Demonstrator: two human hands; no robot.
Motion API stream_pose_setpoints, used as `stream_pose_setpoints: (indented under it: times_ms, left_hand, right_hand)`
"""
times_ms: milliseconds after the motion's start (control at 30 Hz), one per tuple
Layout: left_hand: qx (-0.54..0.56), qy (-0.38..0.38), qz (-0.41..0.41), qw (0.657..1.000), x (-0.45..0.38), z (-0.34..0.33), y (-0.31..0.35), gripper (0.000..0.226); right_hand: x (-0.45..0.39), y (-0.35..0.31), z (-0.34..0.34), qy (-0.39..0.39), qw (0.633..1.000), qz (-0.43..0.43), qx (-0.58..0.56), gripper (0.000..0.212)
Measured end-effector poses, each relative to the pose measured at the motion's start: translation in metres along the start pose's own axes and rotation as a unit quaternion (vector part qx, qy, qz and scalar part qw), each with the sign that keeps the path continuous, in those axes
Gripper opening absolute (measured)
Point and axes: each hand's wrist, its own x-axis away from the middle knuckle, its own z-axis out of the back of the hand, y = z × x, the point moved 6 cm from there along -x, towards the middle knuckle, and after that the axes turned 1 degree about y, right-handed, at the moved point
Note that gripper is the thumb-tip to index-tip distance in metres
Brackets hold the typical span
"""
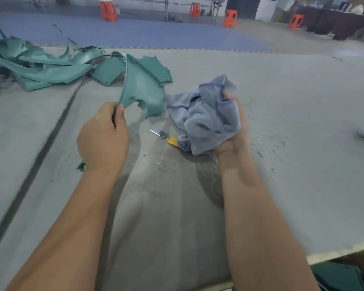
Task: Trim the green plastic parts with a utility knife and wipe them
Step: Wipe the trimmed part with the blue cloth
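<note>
At the table's (282,143) far left corner lies a heap of green parts (40,66). My left hand (103,137), arm stretched forward, pinches the lower tip of one green plastic part (141,89) between thumb and fingers, lifting it upright. The utility knife (168,139) lies mid-table among shavings (164,166). My right hand (231,124), palm up, clutches the bunched blue cloth (206,116).

I can read no text, label, brand or number on anything in front of me; the view is blurred.
</note>
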Motion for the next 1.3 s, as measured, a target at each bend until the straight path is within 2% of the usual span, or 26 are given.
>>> stream_pose_setpoints:
  times_ms: [67, 100, 167, 300, 367, 433, 500, 600, 700, 800, 833, 900, 967, 1000, 1033, 1067, 1100, 1133, 1200, 1233, 1267, 1300]
  left_hand:
    - [0.019, 0.024, -0.027, 0.999, 0.001, 0.008, 0.009, 0.027]
    - [0.023, 0.027, -0.051, 0.998, 0.002, 0.009, 0.014, 0.026]
    - [0.009, 0.003, -0.102, 0.995, 0.004, 0.004, 0.021, 0.027]
    - [-0.023, -0.139, -0.171, 0.975, 0.006, -0.020, 0.015, 0.034]
    - [-0.064, -0.225, -0.159, 0.959, 0.007, -0.032, 0.004, 0.040]
    - [-0.071, -0.278, -0.124, 0.950, 0.009, -0.037, -0.005, 0.043]
    - [-0.058, -0.275, -0.114, 0.953, 0.010, -0.036, -0.004, 0.040]
    - [-0.078, -0.257, -0.085, 0.960, 0.008, -0.038, -0.006, 0.049]
    - [-0.129, -0.236, -0.058, 0.961, 0.003, -0.036, -0.016, 0.044]
    - [-0.163, -0.220, -0.067, 0.959, -0.002, -0.032, -0.021, 0.041]
    - [-0.169, -0.219, -0.078, 0.958, -0.003, -0.031, -0.021, 0.039]
    - [-0.172, -0.216, -0.094, 0.957, -0.005, -0.029, -0.021, 0.038]
    - [-0.173, -0.205, -0.099, 0.958, -0.006, -0.025, -0.023, 0.038]
    - [-0.174, -0.196, -0.096, 0.960, -0.007, -0.023, -0.025, 0.037]
    - [-0.178, -0.185, -0.089, 0.962, -0.008, -0.021, -0.028, 0.037]
    - [-0.187, -0.173, -0.082, 0.964, -0.009, -0.019, -0.029, 0.037]
    - [-0.201, -0.158, -0.076, 0.964, -0.010, -0.016, -0.029, 0.037]
    - [-0.217, -0.142, -0.069, 0.963, -0.010, -0.014, -0.028, 0.037]
    - [-0.244, -0.113, -0.051, 0.962, -0.012, -0.010, -0.026, 0.037]
    - [-0.253, -0.103, -0.040, 0.961, -0.012, -0.008, -0.025, 0.037]
    - [-0.260, -0.093, -0.031, 0.961, -0.013, -0.007, -0.026, 0.037]
    - [-0.265, -0.084, -0.023, 0.960, -0.014, -0.005, -0.027, 0.038]
  right_hand:
    - [-0.005, 0.004, -0.008, -0.034, 0.998, -0.013, -0.044, 0.018]
    - [-0.009, 0.003, -0.008, -0.017, 0.997, 0.007, -0.072, 0.023]
    - [-0.011, 0.007, -0.012, 0.010, 0.993, -0.011, -0.115, 0.031]
    - [-0.014, 0.012, -0.010, 0.031, 0.996, -0.027, -0.079, 0.037]
    - [-0.012, 0.010, -0.003, 0.028, 0.998, -0.037, -0.044, 0.039]
    - [-0.014, 0.008, 0.006, 0.037, 0.999, -0.029, 0.004, 0.029]
    - [-0.016, 0.002, 0.011, 0.074, 0.996, 0.005, 0.044, 0.024]
    - [-0.016, -0.012, 0.011, 0.052, 0.998, 0.044, 0.015, 0.030]
    - [-0.013, -0.033, 0.023, 0.038, 0.995, 0.080, 0.049, 0.030]
    - [-0.005, -0.047, 0.028, 0.059, 0.988, 0.111, 0.091, 0.043]
    - [-0.003, -0.050, 0.026, 0.054, 0.989, 0.118, 0.071, 0.049]
    - [-0.003, -0.051, 0.022, 0.026, 0.993, 0.105, -0.048, 0.055]
    - [-0.004, -0.049, 0.019, -0.003, 0.986, 0.072, -0.152, 0.054]
    - [-0.005, -0.046, 0.015, -0.022, 0.984, 0.061, -0.165, 0.050]
    - [-0.009, -0.043, 0.013, -0.012, 0.990, 0.068, -0.121, 0.046]
    - [-0.012, -0.039, 0.011, 0.029, 0.995, 0.091, -0.015, 0.039]
    - [-0.014, -0.037, 0.007, 0.082, 0.981, 0.122, 0.124, 0.033]
    - [-0.017, -0.035, -0.001, 0.114, 0.946, 0.158, 0.258, 0.030]
    - [-0.017, -0.027, -0.020, 0.138, 0.853, 0.210, 0.458, 0.013]
    - [-0.017, -0.021, -0.026, 0.145, 0.815, 0.217, 0.517, 0.004]
    - [-0.016, -0.015, -0.033, 0.153, 0.799, 0.211, 0.541, 0.005]
    - [-0.018, -0.007, -0.035, 0.154, 0.830, 0.181, 0.505, 0.008]
